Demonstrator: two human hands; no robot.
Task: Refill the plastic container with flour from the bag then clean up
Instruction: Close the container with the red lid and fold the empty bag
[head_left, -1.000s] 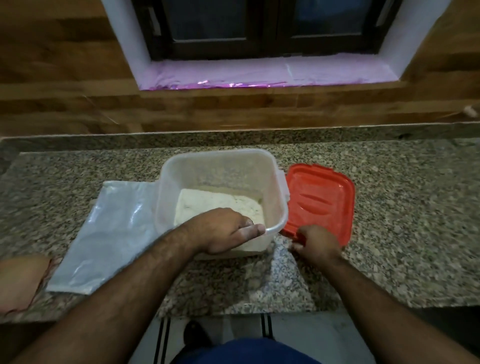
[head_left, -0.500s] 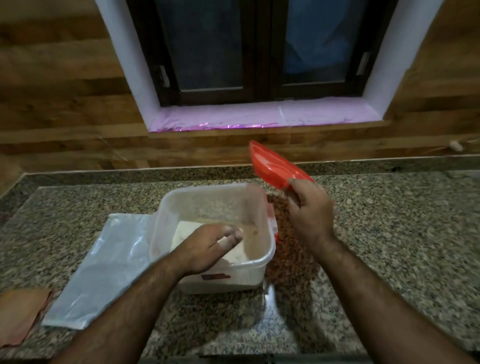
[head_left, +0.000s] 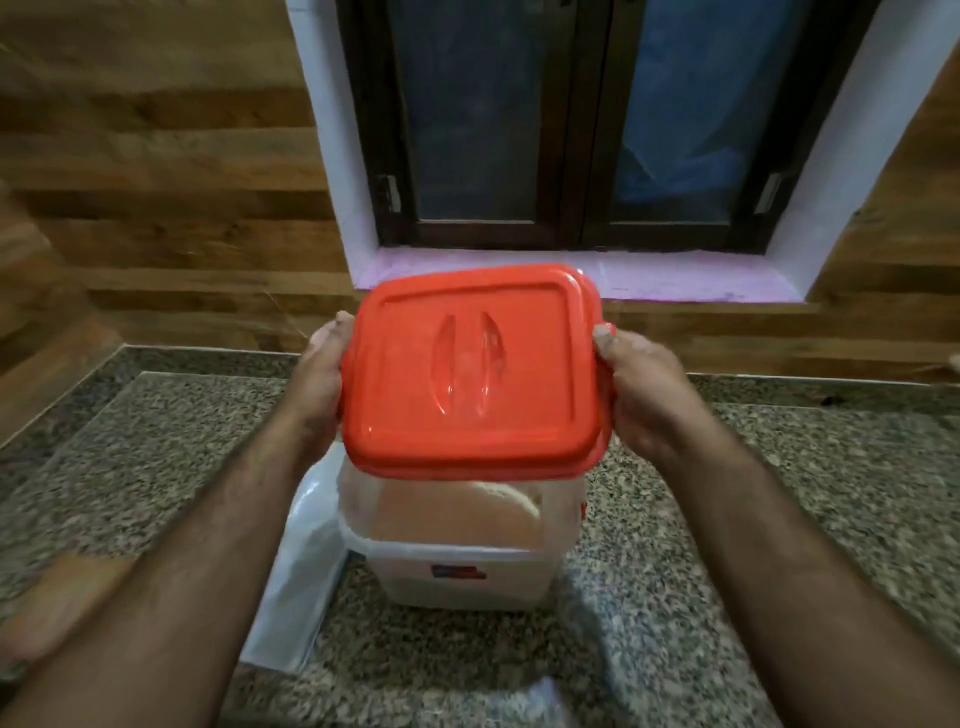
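Container (head_left: 457, 551) closure is in hand: lid (head_left: 472, 374) is gripped at opposite edges by left hand (head_left: 317, 384) and right hand (head_left: 644, 389), held above. Alignment and downward pressing are required next.

A dark-framed window (head_left: 571, 130) is set in the wood-panelled wall (head_left: 156, 182) behind the granite counter (head_left: 779, 519); a pink sill (head_left: 675, 278) is seen beneath the window.

The red lid (head_left: 470, 376) hangs over the container (head_left: 457, 540), covering its mouth. A plastic bag (head_left: 296, 582) lies against its left side; bare counter (head_left: 727, 545) spreads to the right.
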